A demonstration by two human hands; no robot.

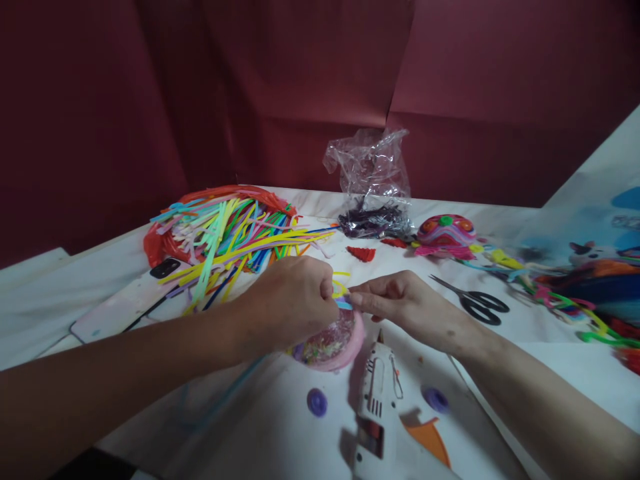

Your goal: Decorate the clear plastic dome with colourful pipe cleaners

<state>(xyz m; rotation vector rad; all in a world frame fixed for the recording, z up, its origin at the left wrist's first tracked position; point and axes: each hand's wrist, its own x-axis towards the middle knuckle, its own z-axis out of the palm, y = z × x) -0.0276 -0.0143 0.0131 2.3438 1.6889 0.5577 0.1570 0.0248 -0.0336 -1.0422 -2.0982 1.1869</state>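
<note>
A round craft piece [353,340] with a fuzzy pink rim and a shiny, glue-streaked inside is beneath my hands. My left hand [300,293] is closed in a fist over its upper left edge; what the fingers grip is hidden. From the right, my right hand [400,307] pinches at the piece's top edge, where a light blue pipe cleaner [344,304] runs between both hands. A yellow pipe cleaner [339,288] curls just above it. Close below my right hand lies a white glue gun [379,383], its nozzle pointing away from me.
Purple coils [317,403] lie near the glue gun. Black scissors [475,303] are at right, before a pink fuzzy craft piece [445,237]. Pipe cleaners [240,230] are heaped at back left beside a phone [115,303]. A clear plastic bag [373,173] stands behind.
</note>
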